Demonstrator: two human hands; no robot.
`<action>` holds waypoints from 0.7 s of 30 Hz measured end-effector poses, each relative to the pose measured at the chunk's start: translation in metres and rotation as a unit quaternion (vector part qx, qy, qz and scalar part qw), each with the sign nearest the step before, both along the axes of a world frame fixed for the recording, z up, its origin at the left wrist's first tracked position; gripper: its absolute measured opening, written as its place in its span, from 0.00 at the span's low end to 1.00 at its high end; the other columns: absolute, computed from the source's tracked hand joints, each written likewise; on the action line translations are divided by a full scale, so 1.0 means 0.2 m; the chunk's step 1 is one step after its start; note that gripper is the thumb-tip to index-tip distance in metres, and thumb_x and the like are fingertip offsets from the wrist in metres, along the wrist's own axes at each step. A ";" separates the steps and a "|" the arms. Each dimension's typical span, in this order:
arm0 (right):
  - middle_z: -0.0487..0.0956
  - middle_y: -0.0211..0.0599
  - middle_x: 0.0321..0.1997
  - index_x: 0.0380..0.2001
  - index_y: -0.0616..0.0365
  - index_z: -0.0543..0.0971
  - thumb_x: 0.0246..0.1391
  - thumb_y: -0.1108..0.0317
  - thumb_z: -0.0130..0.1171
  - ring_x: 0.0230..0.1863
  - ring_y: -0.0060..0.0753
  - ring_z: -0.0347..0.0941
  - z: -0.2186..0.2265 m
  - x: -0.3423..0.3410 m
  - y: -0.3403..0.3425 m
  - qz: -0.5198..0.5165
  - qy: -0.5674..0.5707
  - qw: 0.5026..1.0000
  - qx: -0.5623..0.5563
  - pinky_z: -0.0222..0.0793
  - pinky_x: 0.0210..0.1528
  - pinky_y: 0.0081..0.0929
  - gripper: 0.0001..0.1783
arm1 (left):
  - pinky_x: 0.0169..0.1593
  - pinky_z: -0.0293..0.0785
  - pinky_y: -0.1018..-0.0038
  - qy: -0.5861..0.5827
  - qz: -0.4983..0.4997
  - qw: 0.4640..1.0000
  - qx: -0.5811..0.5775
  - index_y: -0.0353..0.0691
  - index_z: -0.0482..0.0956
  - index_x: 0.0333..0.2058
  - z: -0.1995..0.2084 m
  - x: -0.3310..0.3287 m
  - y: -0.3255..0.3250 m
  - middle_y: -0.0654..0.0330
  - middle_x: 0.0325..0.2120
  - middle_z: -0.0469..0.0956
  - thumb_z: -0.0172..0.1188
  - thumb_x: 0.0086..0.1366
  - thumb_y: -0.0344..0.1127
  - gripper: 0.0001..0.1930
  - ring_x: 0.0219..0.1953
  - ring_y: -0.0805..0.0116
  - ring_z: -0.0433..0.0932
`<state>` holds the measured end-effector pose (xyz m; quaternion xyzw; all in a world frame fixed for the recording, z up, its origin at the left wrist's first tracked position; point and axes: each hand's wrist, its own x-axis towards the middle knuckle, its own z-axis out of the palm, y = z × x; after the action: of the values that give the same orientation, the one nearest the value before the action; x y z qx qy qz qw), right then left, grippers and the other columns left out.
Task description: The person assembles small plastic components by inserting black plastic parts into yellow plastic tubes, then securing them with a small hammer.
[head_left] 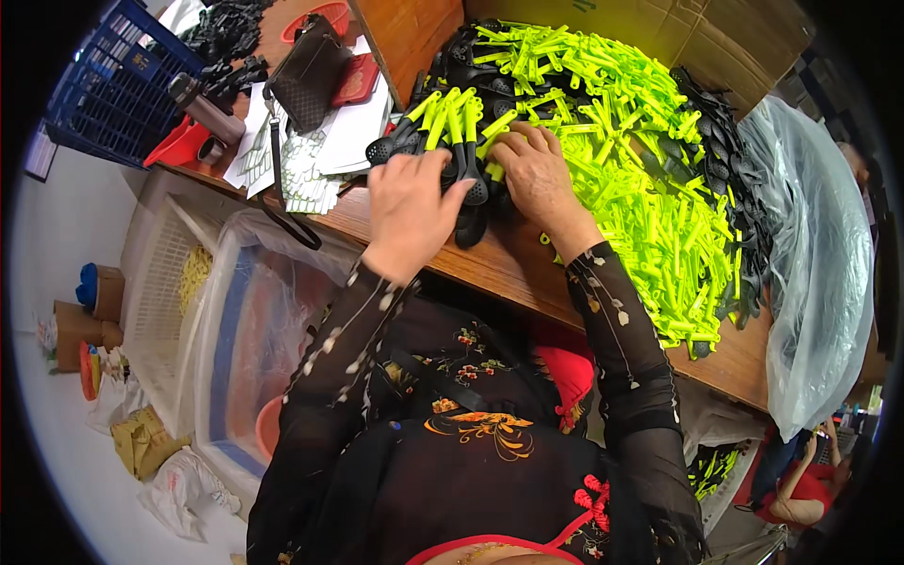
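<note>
A small bunch of kitchen spoons (457,118) with black heads and lime-green handle ends lies at the table's near edge, some heads pierced with holes. My left hand (410,212) is over the near side of this bunch, thumb and fingers apart, beside a black perforated head (476,190). Whether its fingertips touch a spoon is hard to see. The bent fingers of my right hand (541,179) close on a lime-green handle (496,132) just right of the bunch; the far end of that piece is partly hidden. A large heap of similar green-handled utensils (650,226) spreads to the right.
On the wooden table (527,264), a dark bag (309,75), papers (353,141) and a flask (205,111) are to the left. A cardboard box wall (697,42) stands behind the heap, clear plastic sheeting (819,273) at right. Below left is a plastic-lined crate (231,348).
</note>
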<state>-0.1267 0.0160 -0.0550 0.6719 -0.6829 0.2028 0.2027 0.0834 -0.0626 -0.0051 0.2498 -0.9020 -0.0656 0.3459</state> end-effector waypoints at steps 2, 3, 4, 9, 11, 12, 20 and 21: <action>0.80 0.29 0.54 0.45 0.45 0.81 0.57 0.69 0.56 0.66 0.39 0.70 0.06 0.02 0.03 0.008 0.016 0.999 0.035 0.56 0.74 0.50 0.13 | 0.50 0.65 0.59 -0.109 0.042 0.993 -0.017 0.38 0.80 0.50 -0.07 -0.09 -0.07 0.58 0.36 0.84 0.71 0.62 0.48 0.24 0.45 0.56 0.78; 0.80 0.27 0.54 0.45 0.44 0.82 0.56 0.71 0.57 0.66 0.38 0.70 0.07 0.01 0.06 0.020 0.006 0.999 0.026 0.56 0.74 0.50 0.14 | 0.49 0.65 0.58 -0.133 0.040 0.990 -0.017 0.36 0.77 0.55 -0.08 -0.13 -0.08 0.55 0.38 0.84 0.72 0.60 0.47 0.29 0.45 0.55 0.78; 0.80 0.26 0.54 0.45 0.42 0.82 0.54 0.73 0.58 0.66 0.38 0.70 0.07 0.00 0.09 0.031 -0.004 0.999 0.017 0.55 0.75 0.51 0.16 | 0.50 0.65 0.58 -0.133 0.038 0.990 -0.024 0.36 0.75 0.58 -0.09 -0.17 -0.09 0.54 0.40 0.83 0.73 0.59 0.46 0.32 0.46 0.54 0.78; 0.80 0.23 0.50 0.50 0.41 0.82 0.57 0.70 0.57 0.61 0.32 0.72 0.13 0.00 0.25 0.041 0.052 0.995 0.080 0.52 0.77 0.53 0.18 | 0.56 0.64 0.56 -0.127 0.065 0.990 -0.001 0.33 0.70 0.64 -0.18 -0.26 -0.12 0.53 0.43 0.82 0.68 0.58 0.33 0.35 0.49 0.54 0.77; 0.80 0.22 0.48 0.52 0.40 0.82 0.57 0.70 0.57 0.58 0.31 0.73 0.16 -0.01 0.32 0.019 0.061 0.991 0.117 0.52 0.78 0.53 0.20 | 0.54 0.65 0.57 -0.073 0.040 0.996 -0.022 0.34 0.73 0.61 -0.21 -0.25 -0.13 0.54 0.43 0.82 0.61 0.59 0.29 0.29 0.48 0.56 0.77; 0.80 0.22 0.47 0.54 0.39 0.82 0.57 0.70 0.56 0.56 0.31 0.74 0.16 -0.02 0.37 0.022 0.060 0.993 0.103 0.52 0.78 0.53 0.21 | 0.55 0.65 0.56 -0.034 0.010 0.999 -0.041 0.37 0.76 0.59 -0.22 -0.25 -0.13 0.56 0.41 0.81 0.59 0.61 0.27 0.25 0.48 0.56 0.77; 0.80 0.28 0.45 0.54 0.43 0.81 0.57 0.74 0.56 0.55 0.36 0.75 0.21 -0.09 0.50 0.013 0.016 0.993 0.114 0.59 0.72 0.49 0.22 | 0.51 0.70 0.54 -0.002 -0.110 0.990 0.089 0.33 0.76 0.47 -0.21 -0.17 -0.05 0.48 0.41 0.78 0.54 0.69 0.26 0.10 0.47 0.43 0.76; 0.80 0.29 0.46 0.53 0.45 0.81 0.56 0.74 0.57 0.54 0.37 0.75 0.21 -0.08 0.51 0.020 0.002 0.995 0.096 0.61 0.69 0.47 0.21 | 0.51 0.71 0.55 -0.008 -0.104 0.990 0.095 0.32 0.76 0.47 -0.19 -0.13 -0.01 0.46 0.43 0.77 0.54 0.70 0.27 0.10 0.47 0.42 0.76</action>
<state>-0.1427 0.1178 -0.0124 0.7021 -0.6854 0.1384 0.1347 0.0568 -0.0644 -0.0436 0.1869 -0.9156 -0.1848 0.3043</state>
